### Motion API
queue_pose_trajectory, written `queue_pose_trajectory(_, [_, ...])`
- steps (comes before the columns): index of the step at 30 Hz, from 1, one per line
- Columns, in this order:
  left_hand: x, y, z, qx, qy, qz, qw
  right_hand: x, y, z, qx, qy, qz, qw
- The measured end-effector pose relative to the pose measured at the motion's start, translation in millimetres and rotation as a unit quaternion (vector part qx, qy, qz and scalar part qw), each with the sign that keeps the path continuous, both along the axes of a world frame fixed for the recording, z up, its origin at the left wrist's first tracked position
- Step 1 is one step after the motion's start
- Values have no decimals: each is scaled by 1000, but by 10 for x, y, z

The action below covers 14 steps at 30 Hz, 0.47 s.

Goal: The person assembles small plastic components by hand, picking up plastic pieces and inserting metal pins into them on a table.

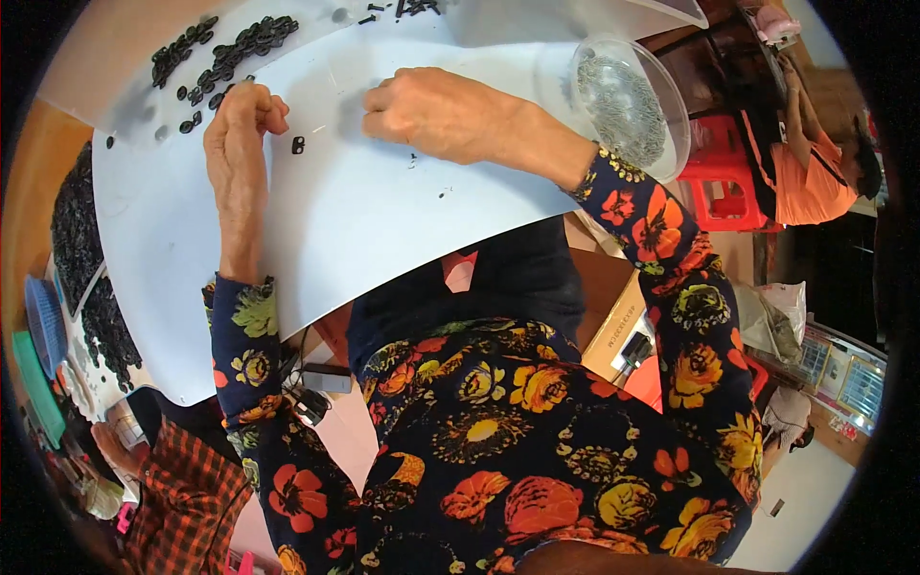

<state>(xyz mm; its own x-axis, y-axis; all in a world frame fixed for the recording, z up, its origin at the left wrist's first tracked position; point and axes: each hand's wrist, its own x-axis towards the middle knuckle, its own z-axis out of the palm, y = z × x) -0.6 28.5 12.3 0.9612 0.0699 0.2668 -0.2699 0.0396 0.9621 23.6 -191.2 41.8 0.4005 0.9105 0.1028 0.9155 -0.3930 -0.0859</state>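
Observation:
My left hand is over the white table, its fingers curled in and pressed together. Whatever it may hold is hidden. Across a small gap, my right hand is closed with its knuckles up, and its fingertips are out of sight under it. Between the two hands lies a small black piece with two holes. Just beyond my left hand spread several small round black parts in loose heaps. A few tiny bits lie below my right wrist.
A clear round tub of thin metal pins stands at the right. Black screw-like pieces lie at the far edge. A black heap is at the left. One person in checks sits lower left, another in orange upper right, near a red stool.

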Motion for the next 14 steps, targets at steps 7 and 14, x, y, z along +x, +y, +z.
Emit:
queue_pose_trajectory(7, [-69,106,87,388,73,-4,919,51,101,-47,8,25,-44,999])
queue_pose_trajectory(14, [-143,14,73,567,8,-37,823,155,90,-84,189,166,-117,961])
